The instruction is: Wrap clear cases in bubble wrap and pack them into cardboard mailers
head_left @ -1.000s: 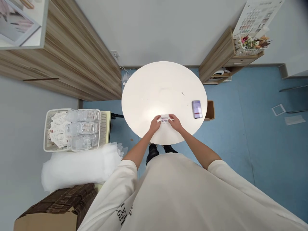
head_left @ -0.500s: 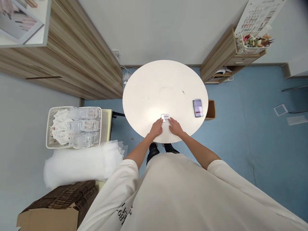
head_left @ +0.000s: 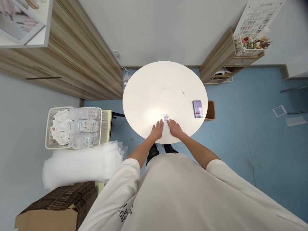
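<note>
A small clear packet with a printed card inside (head_left: 165, 118) lies flat near the front edge of the round white table (head_left: 144, 80). My left hand (head_left: 157, 130) and my right hand (head_left: 175, 129) rest side by side just below the packet, fingers extended towards it. Neither hand visibly holds it, and the fingertips sit at or just short of its lower edge. Off to the right of the tabletop lies a flat rectangular item with a pixelated face (head_left: 197, 108), well away from both hands.
Left of the table stands a white basket (head_left: 73, 128) holding clear plastic trays and printed cards, above a white foam wrap (head_left: 81, 165) and a cardboard box (head_left: 55, 210). Wood-grain cabinets (head_left: 79, 61) flank the table, with a small carton (head_left: 210, 110) at its right.
My hands have let go of the packet, which held between them a second ago now lies on the table. Both hands have drawn slightly back and lie flat.
</note>
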The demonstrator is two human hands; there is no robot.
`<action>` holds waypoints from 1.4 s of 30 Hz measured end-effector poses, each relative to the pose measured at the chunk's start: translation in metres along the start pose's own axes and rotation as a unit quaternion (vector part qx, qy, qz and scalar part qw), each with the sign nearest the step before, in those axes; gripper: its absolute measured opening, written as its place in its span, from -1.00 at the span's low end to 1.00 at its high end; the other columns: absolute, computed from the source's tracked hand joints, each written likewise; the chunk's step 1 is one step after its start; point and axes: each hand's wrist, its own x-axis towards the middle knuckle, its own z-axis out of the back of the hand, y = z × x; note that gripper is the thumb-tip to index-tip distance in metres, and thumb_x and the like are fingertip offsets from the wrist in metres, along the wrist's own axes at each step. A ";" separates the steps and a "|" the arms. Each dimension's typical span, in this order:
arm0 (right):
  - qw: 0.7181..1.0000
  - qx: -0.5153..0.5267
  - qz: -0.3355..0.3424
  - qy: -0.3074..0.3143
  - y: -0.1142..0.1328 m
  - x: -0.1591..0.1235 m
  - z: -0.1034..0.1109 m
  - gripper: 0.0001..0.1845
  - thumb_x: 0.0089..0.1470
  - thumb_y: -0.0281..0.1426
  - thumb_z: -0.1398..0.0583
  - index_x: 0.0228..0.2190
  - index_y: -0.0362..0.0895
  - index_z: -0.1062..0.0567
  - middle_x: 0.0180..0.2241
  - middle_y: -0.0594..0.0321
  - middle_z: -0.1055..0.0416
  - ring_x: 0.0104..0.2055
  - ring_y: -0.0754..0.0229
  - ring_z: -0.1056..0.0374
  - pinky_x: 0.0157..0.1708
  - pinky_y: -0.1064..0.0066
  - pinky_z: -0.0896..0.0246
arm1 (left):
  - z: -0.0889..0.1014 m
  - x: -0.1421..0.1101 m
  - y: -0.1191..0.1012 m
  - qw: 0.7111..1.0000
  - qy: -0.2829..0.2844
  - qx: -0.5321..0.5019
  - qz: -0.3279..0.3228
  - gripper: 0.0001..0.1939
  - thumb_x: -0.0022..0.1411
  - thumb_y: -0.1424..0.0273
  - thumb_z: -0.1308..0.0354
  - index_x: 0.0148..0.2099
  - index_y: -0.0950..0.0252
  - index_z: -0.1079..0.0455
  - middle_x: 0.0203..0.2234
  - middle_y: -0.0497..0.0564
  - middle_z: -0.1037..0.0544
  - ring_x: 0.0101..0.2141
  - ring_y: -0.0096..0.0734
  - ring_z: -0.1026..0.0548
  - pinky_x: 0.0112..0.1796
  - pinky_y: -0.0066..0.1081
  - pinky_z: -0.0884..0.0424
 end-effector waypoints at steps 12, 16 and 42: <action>0.999 0.019 -0.033 -0.037 -0.001 0.004 0.009 -0.08 0.17 -0.45 -0.03 0.46 -0.14 0.21 0.47 0.03 0.13 0.43 -0.14 0.08 0.30 0.01 0.00 | 0.018 0.021 -0.003 1.000 0.001 -0.018 0.011 -0.03 0.25 0.51 0.00 0.55 0.23 0.45 0.50 0.07 0.36 0.38 0.18 -0.03 0.21 0.12 -0.22; 0.996 0.074 -0.033 -0.040 -0.001 0.001 0.013 -0.10 0.19 -0.43 -0.02 0.46 -0.12 0.22 0.47 0.03 0.13 0.43 -0.15 0.09 0.28 -0.01 -0.04 | 0.018 0.017 0.001 0.999 -0.020 -0.049 0.001 -0.05 0.26 0.50 0.00 0.55 0.18 0.42 0.50 0.08 0.35 0.37 0.15 -0.07 0.17 0.08 -0.28; 0.968 0.101 0.205 -0.103 0.104 0.018 0.069 -0.49 0.31 -0.40 0.02 0.23 -0.08 -0.37 0.30 0.05 -0.23 0.30 -0.07 -0.16 0.22 0.04 -0.15 | 0.012 -0.150 0.049 0.947 -0.160 -0.148 0.234 -0.33 0.38 0.41 0.08 0.49 0.26 0.04 0.48 0.21 0.09 0.39 0.11 -0.09 0.28 0.01 -0.16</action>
